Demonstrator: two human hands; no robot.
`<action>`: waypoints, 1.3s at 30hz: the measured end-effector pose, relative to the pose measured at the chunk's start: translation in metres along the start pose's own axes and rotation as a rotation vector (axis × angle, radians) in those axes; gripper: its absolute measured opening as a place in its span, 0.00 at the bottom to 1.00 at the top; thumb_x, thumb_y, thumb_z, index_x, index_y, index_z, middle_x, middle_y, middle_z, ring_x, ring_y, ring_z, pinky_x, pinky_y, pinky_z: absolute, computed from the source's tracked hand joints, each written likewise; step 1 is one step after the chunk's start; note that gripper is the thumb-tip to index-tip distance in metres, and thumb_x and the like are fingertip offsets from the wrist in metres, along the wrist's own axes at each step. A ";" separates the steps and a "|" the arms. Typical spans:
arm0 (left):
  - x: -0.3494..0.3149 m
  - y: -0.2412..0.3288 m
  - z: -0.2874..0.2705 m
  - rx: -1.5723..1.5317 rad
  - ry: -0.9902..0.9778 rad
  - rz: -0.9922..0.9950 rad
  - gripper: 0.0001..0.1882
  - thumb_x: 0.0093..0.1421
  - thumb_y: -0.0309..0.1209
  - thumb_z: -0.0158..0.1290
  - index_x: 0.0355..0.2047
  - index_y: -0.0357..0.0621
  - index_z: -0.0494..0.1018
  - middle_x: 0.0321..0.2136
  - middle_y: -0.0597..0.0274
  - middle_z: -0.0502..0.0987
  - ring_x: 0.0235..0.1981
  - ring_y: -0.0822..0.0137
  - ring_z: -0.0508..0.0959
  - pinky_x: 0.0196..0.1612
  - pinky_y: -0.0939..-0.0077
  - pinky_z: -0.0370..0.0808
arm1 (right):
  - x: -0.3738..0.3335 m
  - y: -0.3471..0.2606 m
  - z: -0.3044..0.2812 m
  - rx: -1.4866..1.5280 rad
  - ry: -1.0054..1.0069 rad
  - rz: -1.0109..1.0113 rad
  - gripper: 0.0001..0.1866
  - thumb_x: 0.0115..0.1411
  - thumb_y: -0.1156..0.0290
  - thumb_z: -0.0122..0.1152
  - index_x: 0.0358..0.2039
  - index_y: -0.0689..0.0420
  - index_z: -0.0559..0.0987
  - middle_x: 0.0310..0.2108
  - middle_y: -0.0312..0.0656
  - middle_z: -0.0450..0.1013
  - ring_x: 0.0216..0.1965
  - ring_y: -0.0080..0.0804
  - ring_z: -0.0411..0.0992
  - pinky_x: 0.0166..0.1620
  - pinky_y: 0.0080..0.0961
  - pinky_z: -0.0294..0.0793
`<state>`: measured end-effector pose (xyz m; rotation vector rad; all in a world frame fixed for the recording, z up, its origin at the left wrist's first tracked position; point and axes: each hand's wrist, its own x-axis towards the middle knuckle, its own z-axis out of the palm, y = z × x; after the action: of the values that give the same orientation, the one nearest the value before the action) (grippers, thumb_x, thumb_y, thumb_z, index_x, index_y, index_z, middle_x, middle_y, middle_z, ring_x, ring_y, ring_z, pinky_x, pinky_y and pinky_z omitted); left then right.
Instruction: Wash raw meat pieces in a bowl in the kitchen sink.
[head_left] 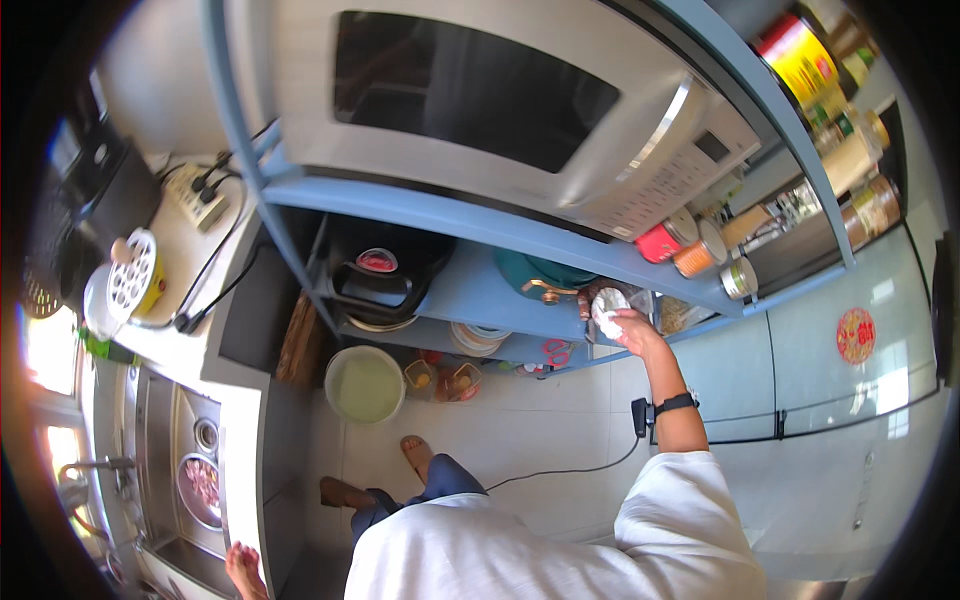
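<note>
My right hand (633, 333) reaches out to the lower shelf of the blue rack, its fingers closed on a small white bundle (607, 307) that looks like a crumpled plastic bag. What is inside the bundle cannot be made out. Beside it stands a teal pot (535, 275) with a brass-coloured knob, and clear bags (677, 313) lie on the other side. At the lower left, my left hand (243, 568) hangs by the counter edge near the sink. Its fingers look loosely bent and apart, with nothing seen in them.
A microwave (470, 90) fills the blue rack's upper shelf (440, 215). Below are a black cooker (385, 270), stacked plates (478, 338) and a green bucket (365, 385). A bowl of meat (200, 490) sits in the sink (160, 420). A cable (560, 471) hangs from my right wrist.
</note>
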<state>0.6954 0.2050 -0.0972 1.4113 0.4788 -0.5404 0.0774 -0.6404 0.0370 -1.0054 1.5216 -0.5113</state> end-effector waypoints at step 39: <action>-0.103 0.070 -0.131 -0.219 0.512 -0.052 0.14 0.69 0.29 0.44 0.46 0.32 0.74 0.35 0.56 0.77 0.35 0.68 0.79 0.40 0.76 0.79 | -0.417 0.302 1.044 -1.516 -1.467 -1.372 0.11 0.53 0.78 0.51 0.34 0.63 0.80 0.33 0.61 0.76 0.38 0.58 0.76 0.44 0.48 0.75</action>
<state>0.6579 0.3477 0.0075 1.3220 0.9565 -0.1519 0.9552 0.0888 -0.1932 -2.6190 -0.6250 0.6847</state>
